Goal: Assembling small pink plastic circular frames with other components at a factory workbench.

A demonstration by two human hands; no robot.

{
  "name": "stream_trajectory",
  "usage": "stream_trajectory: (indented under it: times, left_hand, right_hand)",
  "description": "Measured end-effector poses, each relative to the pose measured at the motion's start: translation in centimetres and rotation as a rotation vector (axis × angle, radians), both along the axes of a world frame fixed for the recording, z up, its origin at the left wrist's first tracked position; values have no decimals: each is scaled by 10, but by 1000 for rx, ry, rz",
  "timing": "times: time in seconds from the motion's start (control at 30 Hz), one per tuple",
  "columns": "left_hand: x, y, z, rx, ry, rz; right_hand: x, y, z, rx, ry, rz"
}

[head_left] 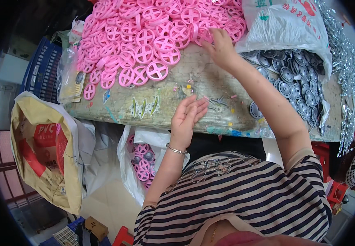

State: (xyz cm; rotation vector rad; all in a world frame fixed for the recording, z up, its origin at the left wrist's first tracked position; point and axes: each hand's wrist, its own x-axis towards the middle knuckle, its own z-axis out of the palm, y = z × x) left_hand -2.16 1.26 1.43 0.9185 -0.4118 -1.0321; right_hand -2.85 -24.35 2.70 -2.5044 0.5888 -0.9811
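At the far side of the table, my right hand [223, 51] reaches the edge of a large heap of pink plastic wheels [145, 37]. Its thumb and fingers close over the rim of one pink wheel [204, 30]. My left hand [187, 117], wearing a bangle, hovers palm up over the near table edge. Its fingers are bent together with the thumb against them; anything small inside is hidden. Beside its fingertips lie several thin metal pins [218, 101]. To the right, dark grey discs [286, 88] spill from a white plastic sack [284, 28].
Small scraps and leaf-shaped stickers [144, 106] lie on the worn table [124, 117]. Below its edge, a white bag [125, 164] holds pink wheels with grey discs. A big yellowish sack [75, 180] gapes at left. Silver tinsel [347, 90] hangs at right.
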Motion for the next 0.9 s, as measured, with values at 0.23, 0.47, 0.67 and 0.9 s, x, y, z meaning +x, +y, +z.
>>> stream_trajectory:
  times: [0.23,0.47,0.67,0.9]
  left_hand:
    - [3,-2,1,25,23,-37]
    - [3,-3,-1,-46,7,11]
    - [6,-7,1,54,112,12]
    - [6,-6,2,69,110,61]
  right_hand:
    - [9,-41,-18,157,185,-82]
    - [-54,60,24,135,178,190]
    - [-85,117,25,55,339,452]
    - [-77,26,8,49,139,101]
